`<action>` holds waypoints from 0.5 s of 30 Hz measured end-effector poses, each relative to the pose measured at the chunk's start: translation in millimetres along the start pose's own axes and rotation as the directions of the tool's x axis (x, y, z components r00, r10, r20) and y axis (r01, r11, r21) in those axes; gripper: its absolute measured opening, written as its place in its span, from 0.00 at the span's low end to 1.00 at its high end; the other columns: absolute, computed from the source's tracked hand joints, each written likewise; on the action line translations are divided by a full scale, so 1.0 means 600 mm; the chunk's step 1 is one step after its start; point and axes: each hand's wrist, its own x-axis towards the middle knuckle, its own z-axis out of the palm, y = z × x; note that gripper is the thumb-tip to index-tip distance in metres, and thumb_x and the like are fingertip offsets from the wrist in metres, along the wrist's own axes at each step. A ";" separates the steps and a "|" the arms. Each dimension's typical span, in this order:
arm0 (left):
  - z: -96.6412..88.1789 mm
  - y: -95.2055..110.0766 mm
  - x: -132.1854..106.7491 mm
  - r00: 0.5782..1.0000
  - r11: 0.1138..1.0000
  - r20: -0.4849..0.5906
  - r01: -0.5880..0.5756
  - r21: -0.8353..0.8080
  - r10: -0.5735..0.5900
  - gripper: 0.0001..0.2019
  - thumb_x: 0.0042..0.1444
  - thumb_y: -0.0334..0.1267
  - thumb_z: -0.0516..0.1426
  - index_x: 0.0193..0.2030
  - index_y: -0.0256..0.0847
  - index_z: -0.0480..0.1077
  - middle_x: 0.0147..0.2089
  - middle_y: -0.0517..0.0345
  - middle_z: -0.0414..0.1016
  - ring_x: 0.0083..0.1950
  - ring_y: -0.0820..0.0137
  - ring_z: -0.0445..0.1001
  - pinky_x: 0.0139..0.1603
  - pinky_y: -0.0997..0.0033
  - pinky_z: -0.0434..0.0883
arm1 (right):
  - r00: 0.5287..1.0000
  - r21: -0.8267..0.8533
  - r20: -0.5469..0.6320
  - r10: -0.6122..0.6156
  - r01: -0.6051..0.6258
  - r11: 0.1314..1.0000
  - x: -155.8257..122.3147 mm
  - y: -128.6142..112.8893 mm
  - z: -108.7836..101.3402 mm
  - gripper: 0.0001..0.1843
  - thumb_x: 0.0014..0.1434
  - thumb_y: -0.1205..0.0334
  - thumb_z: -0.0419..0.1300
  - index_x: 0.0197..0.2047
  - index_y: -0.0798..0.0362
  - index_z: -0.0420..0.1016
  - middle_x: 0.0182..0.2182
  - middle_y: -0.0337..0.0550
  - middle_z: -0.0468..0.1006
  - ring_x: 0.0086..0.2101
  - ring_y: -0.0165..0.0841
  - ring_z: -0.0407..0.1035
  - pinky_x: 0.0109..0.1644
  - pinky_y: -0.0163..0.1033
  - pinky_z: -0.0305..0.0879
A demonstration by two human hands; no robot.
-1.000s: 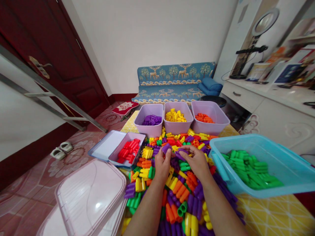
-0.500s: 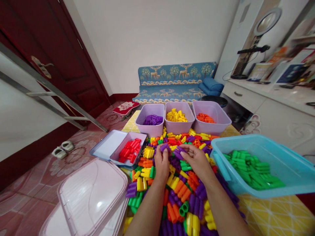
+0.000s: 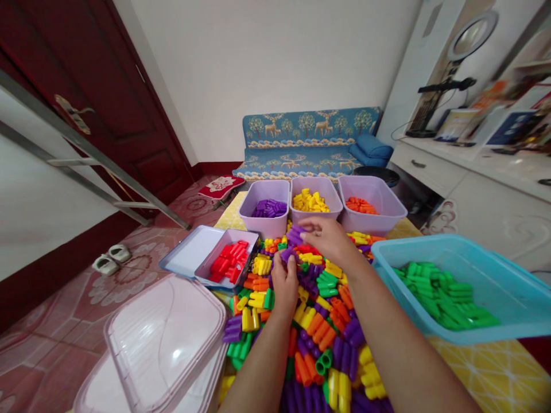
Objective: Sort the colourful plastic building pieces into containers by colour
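Observation:
My right hand (image 3: 328,240) is closed on a purple plastic block (image 3: 295,234) made of joined tubes, held just in front of the lilac bins. Lower and to the left, my left hand (image 3: 284,282) pinches another purple block (image 3: 286,254) between thumb and fingers. Beneath both hands spreads a heap of mixed yellow, orange, green, red and purple tube blocks (image 3: 321,331). Behind it stand a bin of purple blocks (image 3: 269,208), a bin of yellow blocks (image 3: 310,201) and a bin of orange blocks (image 3: 360,205).
A blue tub (image 3: 523,304) with green blocks stands at the right. At the left, a small box (image 3: 202,269) holds red blocks beside its lid, with clear lids (image 3: 167,338) stacked nearer. A patterned sofa (image 3: 310,143) is at the back, a ladder (image 3: 86,155) on the left.
My right hand has moved forward and left with its purple block, toward the lilac bins. My left hand stays nearly in place, still holding its block.

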 end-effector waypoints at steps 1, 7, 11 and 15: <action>0.000 0.001 0.000 1.000 1.000 0.005 0.003 -0.011 -0.003 0.12 0.62 0.43 0.49 0.46 0.38 0.64 0.36 0.55 0.74 0.37 0.68 0.73 0.40 0.70 0.68 | 0.996 0.114 -0.082 -0.031 0.040 0.993 0.011 -0.010 0.007 0.19 0.49 0.66 0.60 0.46 0.53 0.76 0.46 0.48 0.77 0.41 0.36 0.74 0.44 0.40 0.71; 0.001 0.003 -0.002 1.000 1.000 0.002 0.016 -0.017 -0.016 0.12 0.62 0.45 0.49 0.42 0.38 0.66 0.32 0.57 0.74 0.34 0.70 0.72 0.39 0.71 0.67 | 0.973 0.144 -0.215 -0.079 0.112 0.983 -0.005 -0.004 0.034 0.25 0.51 0.63 0.60 0.54 0.53 0.69 0.54 0.51 0.71 0.46 0.36 0.72 0.43 0.40 0.73; 0.001 0.008 -0.004 0.992 0.998 0.111 -0.048 -0.030 0.051 0.14 0.61 0.46 0.51 0.39 0.37 0.70 0.34 0.56 0.74 0.36 0.69 0.71 0.38 0.73 0.66 | 0.992 -0.072 -0.126 0.010 -0.019 0.997 -0.053 0.046 0.034 0.19 0.52 0.62 0.60 0.48 0.54 0.75 0.47 0.50 0.77 0.43 0.38 0.73 0.46 0.44 0.72; -0.001 0.015 -0.007 0.975 0.995 0.198 -0.103 -0.015 0.104 0.16 0.61 0.46 0.50 0.35 0.36 0.72 0.31 0.58 0.72 0.34 0.70 0.69 0.35 0.74 0.63 | 0.997 -0.172 -0.062 0.039 -0.049 0.984 -0.091 0.076 0.028 0.15 0.53 0.61 0.60 0.45 0.52 0.77 0.44 0.47 0.79 0.45 0.39 0.72 0.52 0.47 0.66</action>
